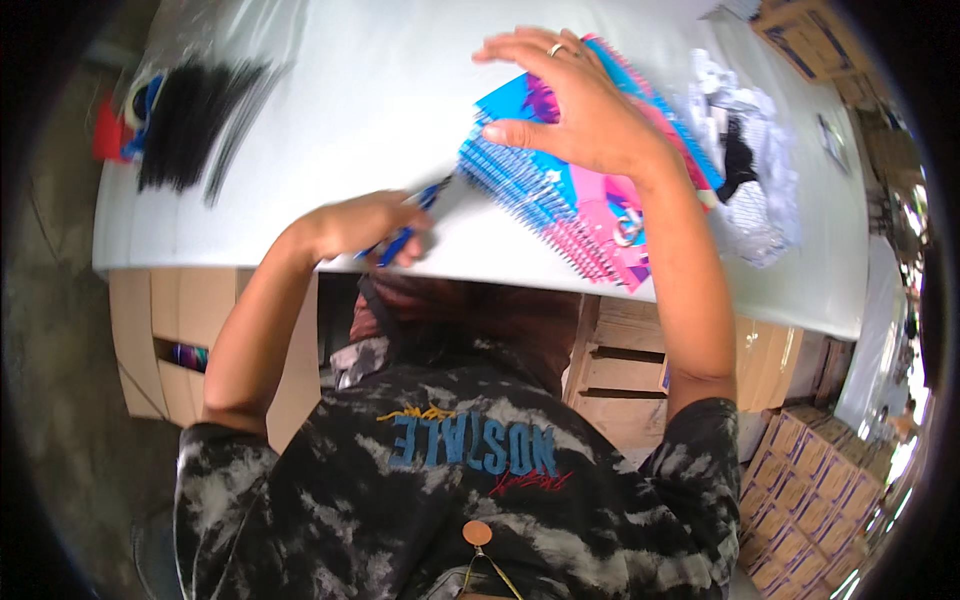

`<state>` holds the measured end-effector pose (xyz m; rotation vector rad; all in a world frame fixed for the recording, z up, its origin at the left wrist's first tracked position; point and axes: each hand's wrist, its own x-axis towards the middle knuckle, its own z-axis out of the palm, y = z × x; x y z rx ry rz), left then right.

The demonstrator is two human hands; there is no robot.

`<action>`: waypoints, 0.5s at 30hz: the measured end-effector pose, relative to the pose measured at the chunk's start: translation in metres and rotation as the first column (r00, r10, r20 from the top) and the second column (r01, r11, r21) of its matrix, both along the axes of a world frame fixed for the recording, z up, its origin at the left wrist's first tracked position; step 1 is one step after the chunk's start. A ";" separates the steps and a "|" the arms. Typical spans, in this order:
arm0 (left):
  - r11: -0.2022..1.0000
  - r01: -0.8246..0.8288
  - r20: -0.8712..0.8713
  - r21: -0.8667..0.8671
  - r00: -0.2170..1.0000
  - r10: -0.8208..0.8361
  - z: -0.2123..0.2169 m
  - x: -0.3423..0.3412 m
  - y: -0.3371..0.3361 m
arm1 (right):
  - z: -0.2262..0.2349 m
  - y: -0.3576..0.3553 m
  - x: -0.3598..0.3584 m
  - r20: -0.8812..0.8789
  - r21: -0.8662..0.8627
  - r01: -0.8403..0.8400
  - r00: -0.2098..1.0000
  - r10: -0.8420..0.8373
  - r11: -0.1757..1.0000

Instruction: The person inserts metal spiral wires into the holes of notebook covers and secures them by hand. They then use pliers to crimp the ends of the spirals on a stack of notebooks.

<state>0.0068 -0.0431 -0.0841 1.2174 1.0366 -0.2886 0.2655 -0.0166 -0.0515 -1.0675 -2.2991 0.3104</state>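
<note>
A pair of blue-handled pliers (402,240) is closed in my left hand (365,225), its dark tip pointing at the near-left corner of a stack of notebooks. These spiral-bound notebooks (597,195) have blue, pink and purple covers and lie fanned at a slant, coil edges toward me. Over their top my right hand (575,115) is spread, thumb apart from the fingers, a ring on one finger. Whether its palm presses on the cover I cannot tell. Both hands are slightly blurred.
On the white table (330,130), a bundle of thin black coils (200,125) lies at left beside a blue tape roll (150,105) and a red item (108,130). Crumpled white material (765,170) lies at right. Cardboard boxes (815,480) are stacked at lower right.
</note>
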 end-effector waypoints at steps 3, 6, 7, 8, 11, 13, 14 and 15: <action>0.646 0.191 -0.360 0.739 0.923 0.138 -0.004 -0.020 -0.011 | 0.038 0.004 0.046 -0.292 -0.062 0.128 0.946 -0.140 0.990; 0.378 0.361 -0.512 0.853 0.718 0.471 -0.020 -0.033 -0.011 | 0.049 -0.010 0.124 -0.312 -0.588 0.301 0.772 -0.554 0.750; 0.233 0.375 -0.442 0.897 0.759 0.479 -0.025 -0.029 -0.011 | 0.035 -0.014 0.150 -0.245 -0.711 0.294 0.748 -0.617 0.639; 0.092 0.376 -0.370 0.922 0.790 0.488 -0.031 -0.027 -0.013 | 0.010 -0.016 0.171 -0.175 -0.816 0.264 0.734 -0.656 0.514; 0.247 -0.117 0.017 0.962 0.927 0.373 -0.033 -0.007 -0.024 | -0.031 -0.031 0.193 -0.108 -0.830 0.248 0.807 -0.581 0.499; 0.610 -0.468 0.293 0.639 0.882 0.370 -0.024 0.019 -0.045 | -0.023 -0.034 0.193 0.030 -0.808 0.363 0.812 -0.583 0.463; 0.737 -0.530 0.376 0.419 0.840 0.390 -0.019 0.031 -0.055 | -0.016 -0.034 0.190 0.049 -0.805 0.374 0.816 -0.576 0.461; 0.768 -0.560 0.406 0.311 0.809 0.425 -0.024 0.040 -0.063 | -0.025 -0.027 0.196 0.068 -0.806 0.363 0.842 -0.535 0.468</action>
